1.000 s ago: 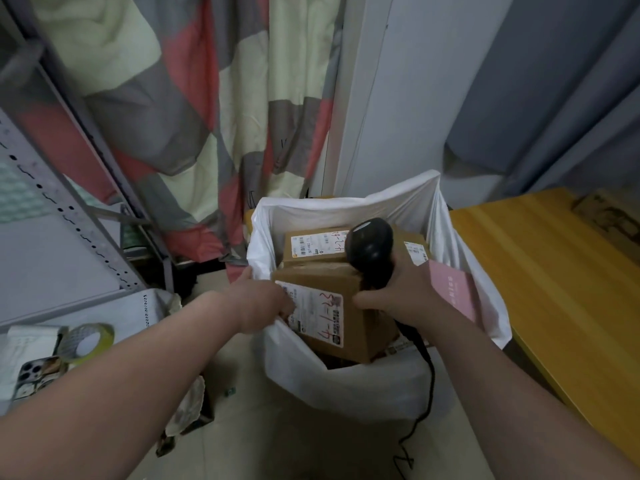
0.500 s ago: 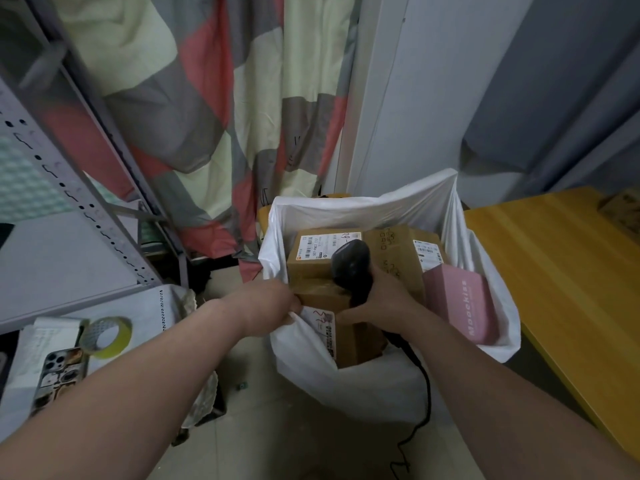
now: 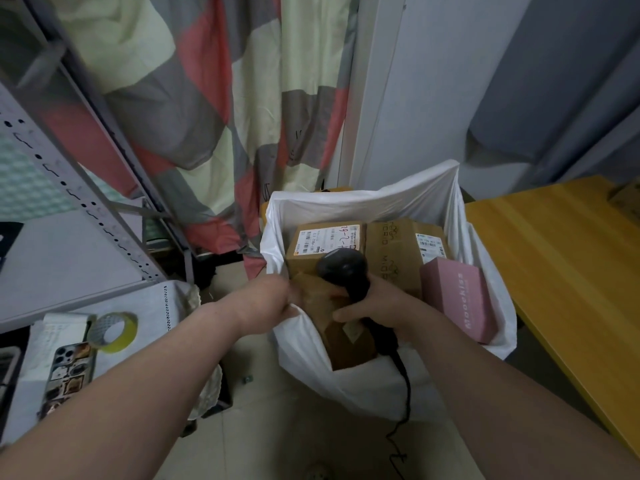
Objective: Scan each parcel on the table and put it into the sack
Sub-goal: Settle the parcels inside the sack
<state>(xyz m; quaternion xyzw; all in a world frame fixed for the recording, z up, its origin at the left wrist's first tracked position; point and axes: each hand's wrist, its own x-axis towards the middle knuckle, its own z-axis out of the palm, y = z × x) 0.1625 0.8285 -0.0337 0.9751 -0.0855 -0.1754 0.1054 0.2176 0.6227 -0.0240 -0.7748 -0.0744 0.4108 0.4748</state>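
The white sack (image 3: 363, 199) fills the middle of the frame, mouth wide open, with the yellow counter (image 3: 571, 271) running off to the right. At the back of the sack sit two labelled cardboard boxes (image 3: 325, 244), and a pink box (image 3: 457, 299) leans against its right wall.

And here's the change: the brown parcel (image 3: 343, 327), which a second ago was perched at the sack's mouth with its label facing up, has tipped forward and dropped. The label is out of sight now and it stands on end against the sack's near wall. So this one is going in, as good as bagged.

The left hand (image 3: 270, 303) comes in from lower left, fingers curled right where the sack's rim meets the parcel's corner. Whether it pinches plastic or cardboard, I cannot tell. The right hand (image 3: 374, 306) is wrapped round the handle of the black scanner (image 3: 346, 271), which points upward, and it rests against the parcel's top, cable trailing down the sack's front.

At the far right edge, something like another box (image 3: 627, 199) sits on the counter. If so, there's more to scan.
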